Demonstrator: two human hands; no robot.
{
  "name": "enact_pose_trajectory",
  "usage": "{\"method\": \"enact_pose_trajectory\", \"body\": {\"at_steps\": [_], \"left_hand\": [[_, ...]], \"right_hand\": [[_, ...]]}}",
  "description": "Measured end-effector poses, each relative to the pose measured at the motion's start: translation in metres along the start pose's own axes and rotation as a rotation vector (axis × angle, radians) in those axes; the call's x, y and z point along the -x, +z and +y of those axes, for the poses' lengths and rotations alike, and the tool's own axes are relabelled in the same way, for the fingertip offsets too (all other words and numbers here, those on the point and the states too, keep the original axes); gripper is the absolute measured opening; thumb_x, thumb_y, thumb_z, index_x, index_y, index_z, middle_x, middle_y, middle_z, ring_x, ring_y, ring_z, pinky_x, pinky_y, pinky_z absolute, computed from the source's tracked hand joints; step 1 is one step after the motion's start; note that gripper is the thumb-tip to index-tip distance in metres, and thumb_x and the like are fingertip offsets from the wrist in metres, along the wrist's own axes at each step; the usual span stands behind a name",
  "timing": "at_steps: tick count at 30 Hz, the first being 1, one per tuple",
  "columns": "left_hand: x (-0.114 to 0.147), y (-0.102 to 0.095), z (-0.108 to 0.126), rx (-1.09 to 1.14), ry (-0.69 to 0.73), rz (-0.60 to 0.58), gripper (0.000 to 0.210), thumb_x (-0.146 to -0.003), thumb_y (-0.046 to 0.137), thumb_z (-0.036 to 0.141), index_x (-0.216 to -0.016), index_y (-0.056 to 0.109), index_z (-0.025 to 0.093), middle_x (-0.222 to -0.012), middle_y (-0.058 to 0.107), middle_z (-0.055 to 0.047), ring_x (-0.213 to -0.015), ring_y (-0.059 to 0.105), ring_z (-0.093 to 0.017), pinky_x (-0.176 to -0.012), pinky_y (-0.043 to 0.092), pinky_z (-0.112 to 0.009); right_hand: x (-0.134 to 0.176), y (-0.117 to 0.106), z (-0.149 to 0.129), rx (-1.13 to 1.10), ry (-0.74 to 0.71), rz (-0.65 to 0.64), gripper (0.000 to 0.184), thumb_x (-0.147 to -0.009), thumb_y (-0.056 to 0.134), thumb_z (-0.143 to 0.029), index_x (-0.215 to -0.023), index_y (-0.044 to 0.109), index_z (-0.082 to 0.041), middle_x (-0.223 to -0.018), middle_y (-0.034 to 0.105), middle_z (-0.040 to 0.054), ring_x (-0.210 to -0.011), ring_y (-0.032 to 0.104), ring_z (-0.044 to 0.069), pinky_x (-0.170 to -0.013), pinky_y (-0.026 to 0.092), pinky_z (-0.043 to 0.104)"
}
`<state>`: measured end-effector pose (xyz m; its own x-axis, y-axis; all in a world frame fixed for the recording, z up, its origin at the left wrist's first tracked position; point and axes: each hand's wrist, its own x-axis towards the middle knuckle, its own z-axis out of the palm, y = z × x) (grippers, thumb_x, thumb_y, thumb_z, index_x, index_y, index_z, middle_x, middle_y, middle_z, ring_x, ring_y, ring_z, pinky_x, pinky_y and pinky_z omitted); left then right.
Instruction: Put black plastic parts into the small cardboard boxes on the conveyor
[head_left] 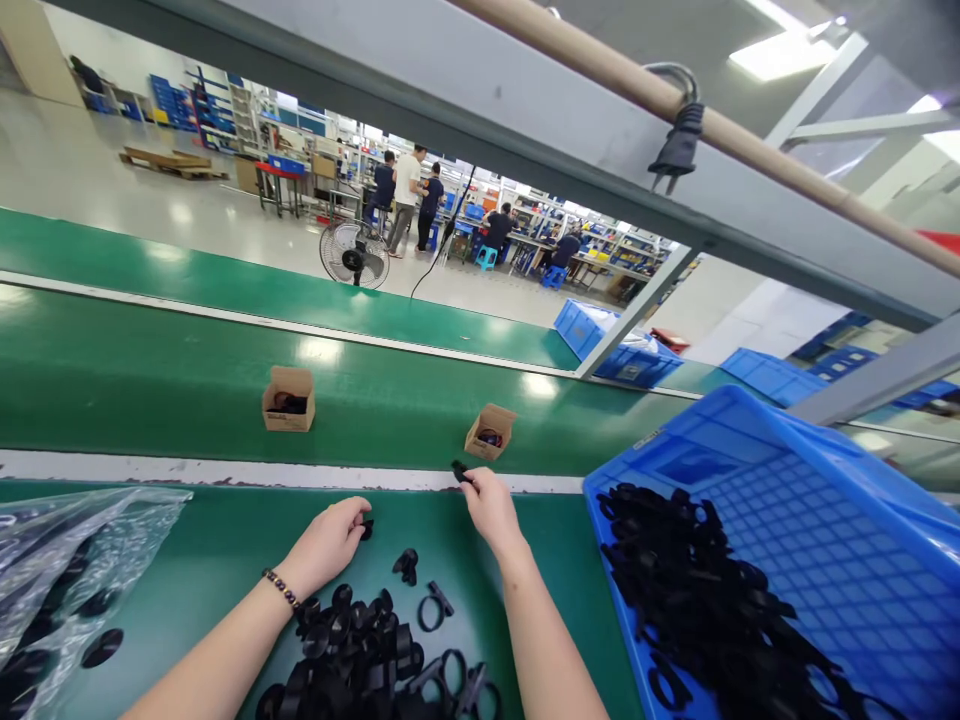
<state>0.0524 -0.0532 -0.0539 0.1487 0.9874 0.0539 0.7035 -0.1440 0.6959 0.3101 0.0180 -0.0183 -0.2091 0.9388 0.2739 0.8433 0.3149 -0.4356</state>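
Observation:
My right hand [491,503] pinches a small black plastic part [459,470] just in front of an open cardboard box [491,430] that has dark items inside. Lower and to the left, my left hand [337,540] has its fingers closed on another small black part [367,529], mostly covered by the fingertips. Between my forearms lies a heap of black plastic parts [360,650], some round and some ring-shaped. A loose black part [406,565] and a black ring part [431,612] lie apart from the heap on the green bench.
A second open cardboard box [289,400] stands on the green belt to the left. At right, a blue crate [847,500] holds many black parts. A clear plastic bag [127,530] lies at left. Overhead runs a grey beam with a hanging plug [679,140]. Beyond are a fan [352,255] and people.

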Motion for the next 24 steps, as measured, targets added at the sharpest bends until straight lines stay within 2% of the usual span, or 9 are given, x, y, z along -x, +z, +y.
{"method": "enact_pose_trajectory", "body": {"at_steps": [3, 5, 7, 10, 13, 15, 18, 20, 24], "left_hand": [[-0.001, 0.001, 0.002, -0.044, 0.001, 0.000, 0.016, -0.076, 0.039, 0.021, -0.077, 0.055, 0.020, -0.074, 0.058, -0.002, -0.070, 0.052, -0.015, -0.066, 0.038, -0.025], [-0.001, -0.001, 0.003, -0.059, 0.000, 0.004, 0.017, -0.076, 0.039, 0.021, -0.074, 0.055, 0.020, -0.073, 0.058, -0.002, -0.068, 0.052, -0.015, -0.065, 0.038, -0.025], [-0.001, -0.003, 0.005, -0.064, 0.004, 0.010, 0.017, -0.076, 0.039, 0.021, -0.073, 0.055, 0.020, -0.072, 0.058, -0.001, -0.068, 0.052, -0.015, -0.065, 0.038, -0.025], [-0.002, -0.004, 0.006, -0.055, 0.003, 0.022, 0.016, -0.076, 0.040, 0.021, -0.072, 0.056, 0.020, -0.073, 0.059, -0.001, -0.070, 0.052, -0.015, -0.066, 0.038, -0.025], [-0.002, -0.004, 0.006, -0.035, -0.009, 0.032, 0.017, -0.076, 0.040, 0.021, -0.072, 0.056, 0.020, -0.073, 0.059, -0.001, -0.070, 0.053, -0.015, -0.067, 0.038, -0.025], [-0.001, -0.004, 0.006, -0.022, -0.015, 0.047, 0.017, -0.076, 0.040, 0.022, -0.072, 0.056, 0.020, -0.073, 0.059, -0.002, -0.069, 0.052, -0.015, -0.066, 0.038, -0.026], [0.000, -0.006, 0.010, 0.018, -0.009, 0.091, 0.017, -0.077, 0.041, 0.023, -0.072, 0.057, 0.020, -0.071, 0.059, -0.001, -0.068, 0.052, -0.015, -0.065, 0.039, -0.026], [-0.002, -0.010, 0.018, 0.058, 0.011, 0.158, 0.017, -0.078, 0.041, 0.024, -0.073, 0.057, 0.021, -0.073, 0.059, -0.001, -0.071, 0.052, -0.015, -0.067, 0.040, -0.026], [-0.034, -0.021, 0.043, 0.055, 0.171, 0.305, 0.018, -0.080, 0.041, 0.024, -0.075, 0.058, 0.020, -0.079, 0.058, -0.002, -0.079, 0.050, -0.015, -0.076, 0.039, -0.028]], "right_hand": [[-0.021, -0.009, 0.012, 0.203, -0.046, 0.234, 0.022, -0.079, 0.041, -0.020, -0.082, 0.063, -0.018, -0.101, 0.053, 0.0084, -0.088, 0.049, 0.017, -0.075, 0.036, 0.028], [-0.041, -0.014, 0.021, 0.374, -0.118, 0.291, 0.020, -0.077, 0.044, -0.017, -0.075, 0.064, -0.018, -0.109, 0.051, 0.0091, -0.099, 0.043, 0.021, -0.081, 0.032, 0.034], [-0.060, -0.015, 0.028, 0.497, -0.210, 0.233, 0.021, -0.076, 0.044, -0.014, -0.069, 0.064, -0.018, -0.110, 0.052, 0.0087, -0.105, 0.039, 0.023, -0.086, 0.026, 0.038], [-0.080, -0.010, 0.033, 0.597, -0.267, 0.054, 0.025, -0.075, 0.040, -0.009, -0.072, 0.064, -0.016, -0.100, 0.057, 0.0094, -0.100, 0.044, 0.020, -0.091, 0.020, 0.038], [-0.085, -0.003, 0.028, 0.646, -0.264, -0.091, 0.027, -0.072, 0.039, -0.006, -0.080, 0.063, -0.014, -0.092, 0.059, 0.0103, -0.091, 0.048, 0.018, -0.096, 0.014, 0.039], [-0.084, 0.001, 0.020, 0.655, -0.290, -0.146, 0.026, -0.068, 0.042, -0.008, -0.082, 0.063, -0.014, -0.090, 0.060, 0.0108, -0.093, 0.046, 0.020, -0.098, 0.006, 0.044], [-0.080, 0.006, 0.004, 0.631, -0.297, -0.183, 0.027, -0.066, 0.044, -0.010, -0.084, 0.063, -0.016, -0.093, 0.060, 0.0113, -0.104, 0.037, 0.026, -0.096, -0.006, 0.054], [-0.078, 0.011, -0.006, 0.608, -0.265, -0.191, 0.028, -0.065, 0.045, -0.011, -0.085, 0.064, -0.017, -0.093, 0.060, 0.0117, -0.108, 0.033, 0.028, -0.094, -0.010, 0.056], [-0.073, 0.022, -0.021, 0.576, -0.225, -0.123, 0.028, -0.065, 0.045, -0.012, -0.086, 0.064, -0.013, -0.093, 0.059, 0.0134, -0.112, 0.029, 0.030, -0.093, -0.013, 0.058]]}}
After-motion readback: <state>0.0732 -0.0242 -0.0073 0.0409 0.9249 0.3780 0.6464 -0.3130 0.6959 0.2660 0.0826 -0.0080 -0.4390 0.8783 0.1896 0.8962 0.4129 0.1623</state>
